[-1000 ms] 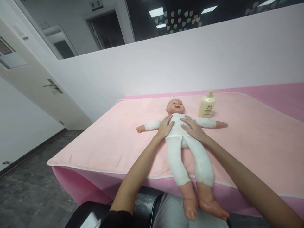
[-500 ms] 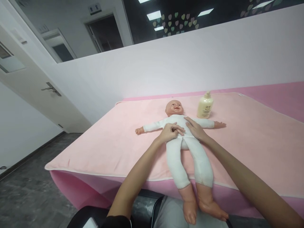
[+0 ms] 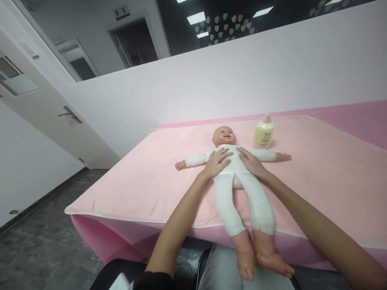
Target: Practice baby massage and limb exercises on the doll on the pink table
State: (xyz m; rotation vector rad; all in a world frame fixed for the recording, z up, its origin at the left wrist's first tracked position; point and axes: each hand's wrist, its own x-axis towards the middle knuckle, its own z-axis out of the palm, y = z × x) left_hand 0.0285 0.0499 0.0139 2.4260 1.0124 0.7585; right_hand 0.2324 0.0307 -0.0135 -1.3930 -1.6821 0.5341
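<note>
A baby doll (image 3: 238, 167) with a white cloth body lies face up, its arms stretched out and its feet hanging past the near edge of the table. My left hand (image 3: 218, 162) rests flat on the left side of its torso, fingers spread. On the right side of the torso lies my right hand (image 3: 251, 162), its fingers stretched toward the chest. Neither hand is closed round anything. Behind the doll's arm on the right stands a pale yellow pump bottle (image 3: 263, 133).
A pink blanket (image 3: 130, 177) covers the table, its near edge hanging down. A white wall (image 3: 193, 88) with a dark window rises behind it. At the left is a door (image 3: 60, 121). A black chair (image 3: 116, 272) is below the table's front edge.
My left hand has uncurled and moved slightly up the torso, its fingers now spread. My right hand stays on the doll. The whole view has shifted slightly.
</note>
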